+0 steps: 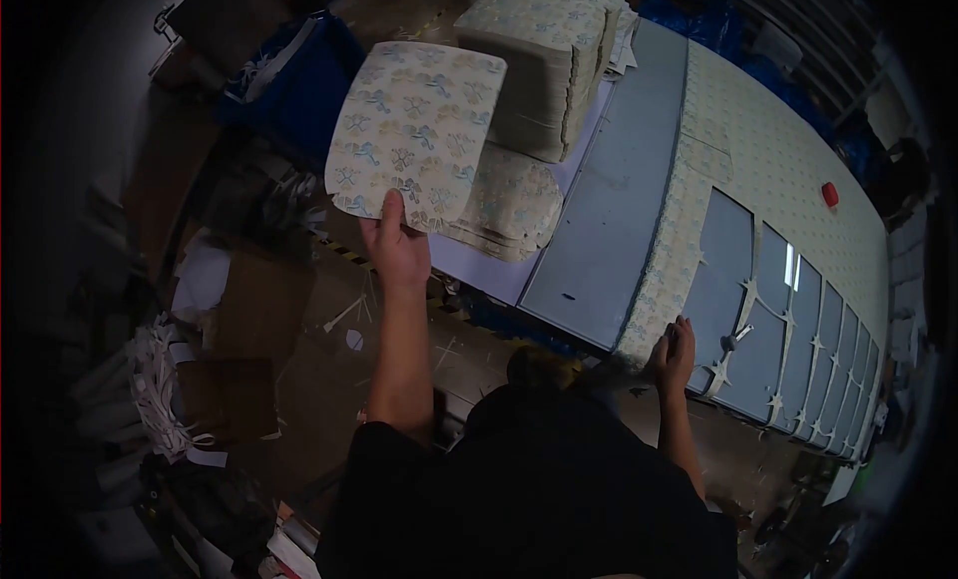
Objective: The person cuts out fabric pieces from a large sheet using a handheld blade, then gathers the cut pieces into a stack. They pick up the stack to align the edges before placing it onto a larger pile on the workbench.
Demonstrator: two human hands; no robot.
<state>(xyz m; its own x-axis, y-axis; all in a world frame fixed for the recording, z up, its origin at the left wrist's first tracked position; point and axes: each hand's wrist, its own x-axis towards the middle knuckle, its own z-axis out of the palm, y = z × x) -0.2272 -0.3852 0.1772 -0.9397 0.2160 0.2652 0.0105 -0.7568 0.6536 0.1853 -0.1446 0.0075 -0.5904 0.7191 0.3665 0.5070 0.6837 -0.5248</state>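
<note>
My left hand (401, 248) is closed on the lower edge of a floral-patterned fabric panel (414, 130), thumb on top and fingers beneath. The panel is cream with blue and tan motifs, rounded at the corners, and raised to the left of the table. Behind it, a low pile of similar panels (514, 195) lies at the table's left end. My right hand (676, 355) is at the table's front edge, beside a strip of the same patterned fabric (659, 280). Its fingers are curled, and whatever they may hold is too dark to make out.
A tall stack of panels (529, 70) stands at the back. Patterned sheet (788, 150) covers the table's far right, with a red object (829, 194) on it. Cut-out fabric strips (788, 340) lie across the grey tabletop (609, 190). A blue bin (309, 90) and white scraps (160, 389) are leftward.
</note>
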